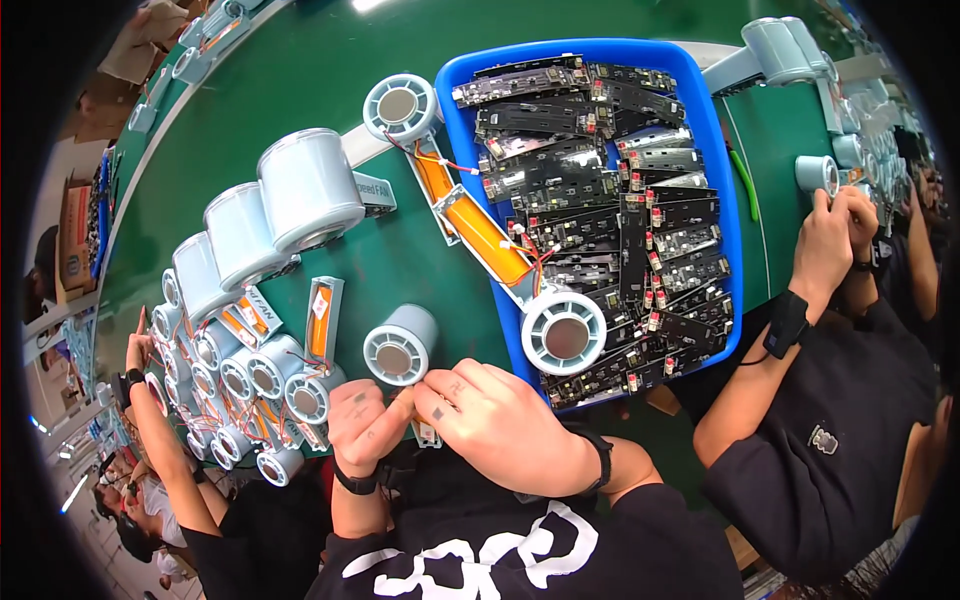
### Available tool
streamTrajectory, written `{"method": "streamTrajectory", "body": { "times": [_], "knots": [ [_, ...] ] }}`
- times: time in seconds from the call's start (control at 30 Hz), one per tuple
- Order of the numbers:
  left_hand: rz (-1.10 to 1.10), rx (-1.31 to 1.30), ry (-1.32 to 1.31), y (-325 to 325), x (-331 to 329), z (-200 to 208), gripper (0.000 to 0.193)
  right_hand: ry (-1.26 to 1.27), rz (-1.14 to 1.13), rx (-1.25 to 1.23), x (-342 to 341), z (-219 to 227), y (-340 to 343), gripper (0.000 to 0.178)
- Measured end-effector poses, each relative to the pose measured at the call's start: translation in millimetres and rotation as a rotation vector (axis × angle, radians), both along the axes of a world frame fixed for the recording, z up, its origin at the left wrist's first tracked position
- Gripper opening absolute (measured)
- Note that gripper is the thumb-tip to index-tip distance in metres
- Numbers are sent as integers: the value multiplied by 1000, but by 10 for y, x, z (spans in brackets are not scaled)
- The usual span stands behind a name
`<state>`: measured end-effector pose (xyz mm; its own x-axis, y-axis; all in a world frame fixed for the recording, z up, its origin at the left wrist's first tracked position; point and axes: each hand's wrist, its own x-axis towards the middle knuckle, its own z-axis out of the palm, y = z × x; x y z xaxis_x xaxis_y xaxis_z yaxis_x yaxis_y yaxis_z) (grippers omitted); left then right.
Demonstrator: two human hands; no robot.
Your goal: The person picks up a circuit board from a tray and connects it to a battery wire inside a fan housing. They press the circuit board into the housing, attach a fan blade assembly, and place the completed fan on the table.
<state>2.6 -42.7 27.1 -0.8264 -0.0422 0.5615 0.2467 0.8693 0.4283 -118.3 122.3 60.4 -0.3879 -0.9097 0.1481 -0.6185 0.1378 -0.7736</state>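
Observation:
My left hand (pixel 366 425) and my right hand (pixel 495 415) meet at the near edge of the green table, fingers closed and thumbs close together. Between them is a pale blue handheld fan (pixel 397 355). Its round head points away from me, and a bit of its handle shows below the fingers. The fingers cover the middle of the fan, so any wire or small part pinched there is hidden. Just beyond, two opened fans (pixel 565 335) with orange batteries and loose wires lie across the left rim of a blue bin (pixel 735 250).
Black circuit boards (pixel 570 180) fill the bin. On the left, many fans (pixel 265 375) lie in a pile beside several larger pale blue fan bodies (pixel 310 190). Co-workers' hands are at the left and at the right, where one holds a fan (pixel 815 175). A green strip (pixel 744 180) lies beyond the bin.

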Motion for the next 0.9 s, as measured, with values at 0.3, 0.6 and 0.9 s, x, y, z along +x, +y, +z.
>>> {"method": "streamTrajectory", "body": {
  "times": [0.3,0.6,0.9],
  "knots": [
    [-36,27,-40,-15,64,-8,23,-8,-17,-6,24,16,28,32],
    [130,295,-56,119,9,-84,47,-199,-178,-47,84,10,78,27],
    [337,367,-47,374,75,-64,45,-326,-299,26,295,-50,96,21]
  ]
}}
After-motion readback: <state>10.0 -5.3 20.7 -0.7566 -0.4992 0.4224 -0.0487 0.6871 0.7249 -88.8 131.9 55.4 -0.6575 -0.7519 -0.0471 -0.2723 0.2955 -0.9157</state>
